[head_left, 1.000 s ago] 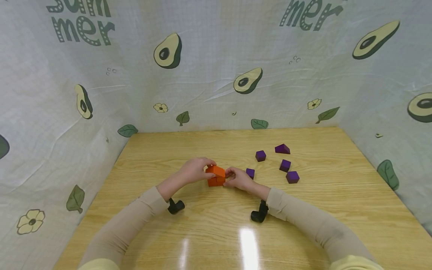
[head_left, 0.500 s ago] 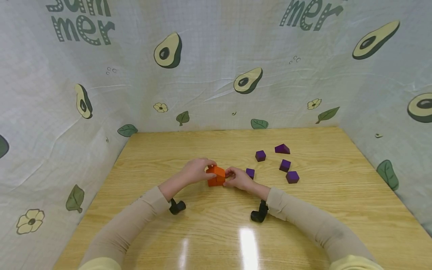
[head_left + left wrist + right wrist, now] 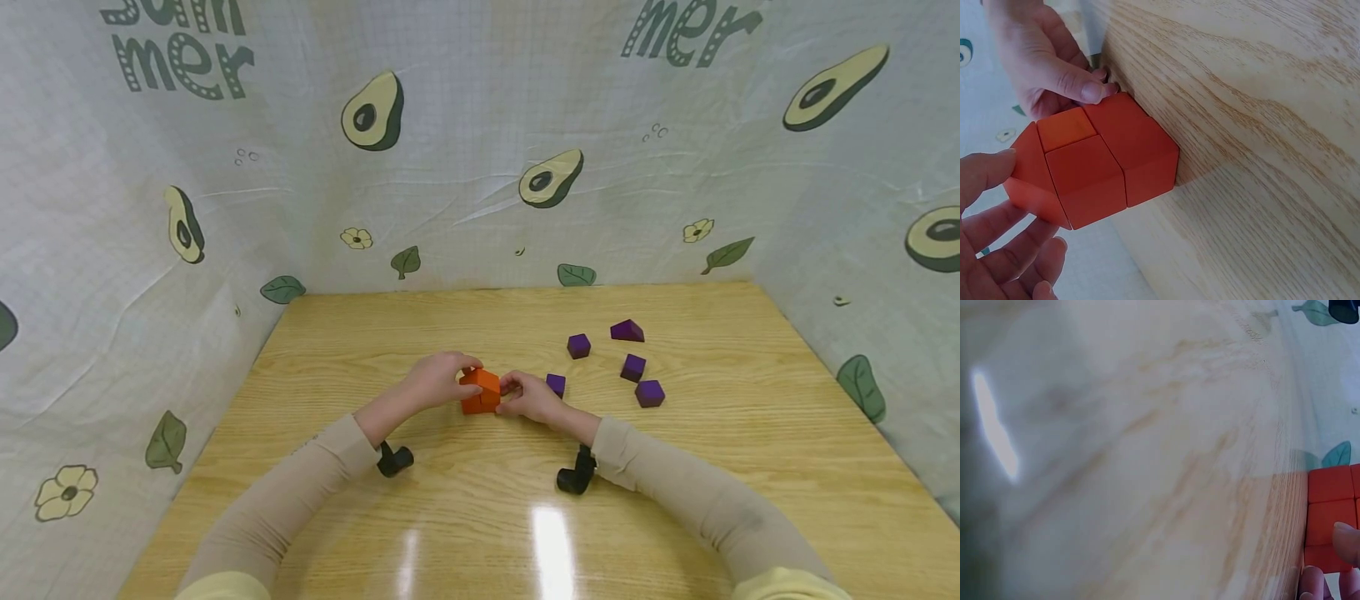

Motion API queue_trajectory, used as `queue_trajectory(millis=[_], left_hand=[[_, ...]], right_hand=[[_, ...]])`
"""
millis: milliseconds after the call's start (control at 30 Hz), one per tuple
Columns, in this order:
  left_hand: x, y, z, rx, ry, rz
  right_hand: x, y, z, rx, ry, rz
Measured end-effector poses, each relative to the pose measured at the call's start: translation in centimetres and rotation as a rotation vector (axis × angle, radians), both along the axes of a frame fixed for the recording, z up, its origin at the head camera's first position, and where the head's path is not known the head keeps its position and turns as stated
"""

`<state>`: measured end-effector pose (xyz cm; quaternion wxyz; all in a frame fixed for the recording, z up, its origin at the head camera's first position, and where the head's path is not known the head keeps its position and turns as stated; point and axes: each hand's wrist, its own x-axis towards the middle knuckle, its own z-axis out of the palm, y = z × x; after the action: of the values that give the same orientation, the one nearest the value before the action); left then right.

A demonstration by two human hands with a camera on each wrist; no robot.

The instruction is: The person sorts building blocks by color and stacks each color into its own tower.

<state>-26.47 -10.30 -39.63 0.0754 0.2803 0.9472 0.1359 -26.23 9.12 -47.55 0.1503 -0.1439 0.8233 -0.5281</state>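
Note:
An orange block stack [image 3: 1088, 181] stands on the wooden table, its several pieces fitted close together. At its top sits an orange trapezoid block [image 3: 1032, 162] with sloping faces. My left hand [image 3: 437, 379] pinches this piece, thumb on one side and fingers on the other, as the left wrist view shows. My right hand [image 3: 534, 398] is at the stack's right side, low down. Its thumb [image 3: 1347, 542] lies against an orange cube [image 3: 1330, 522] while the other fingers curl by the lower edge. The stack's far side is hidden.
Purple cubes [image 3: 579, 346] lie spread to the right of the stack; one purple cube [image 3: 556, 385] is just behind my right hand. A purple trapezoid block [image 3: 627, 331] lies farther back. Printed cloth [image 3: 465, 208] borders the table [image 3: 360, 325] at the back and sides.
The top orange block has shifted slightly right and lines up more evenly with the pieces beneath. My left hand and forearm have moved a little right with it; my right hand stays put.

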Motion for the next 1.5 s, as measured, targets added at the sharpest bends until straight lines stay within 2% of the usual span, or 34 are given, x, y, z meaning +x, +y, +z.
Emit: queue_trajectory(millis=[400,500,733,933,1067,1267,1500], left_hand=[[0.0,0.0,-0.2,0.003,0.005,0.007],[-0.1,-0.1,0.0,-0.004,-0.022,0.011],[-0.5,-1.4,0.6,-0.029,-0.145,0.048],[-0.2,-2.5,-0.2,-0.009,-0.159,0.069],[0.1,-2.7,-1.2,0.052,-0.150,0.108],[0.3,-2.8,-2.1,0.180,-0.184,0.164],[0.3,-3.0,-2.9,0.277,-0.211,0.171]], right_hand=[[0.0,0.1,0.0,-0.001,0.005,0.007],[0.0,0.1,0.0,0.000,0.012,0.010],[0.0,0.0,-0.1,-0.005,0.010,0.006],[-0.1,0.1,-0.1,-0.002,0.008,0.006],[0.1,0.3,0.2,0.016,0.009,0.015],[0.6,0.7,1.2,0.029,0.051,0.007],[0.6,0.8,1.7,0.028,0.111,0.004]])
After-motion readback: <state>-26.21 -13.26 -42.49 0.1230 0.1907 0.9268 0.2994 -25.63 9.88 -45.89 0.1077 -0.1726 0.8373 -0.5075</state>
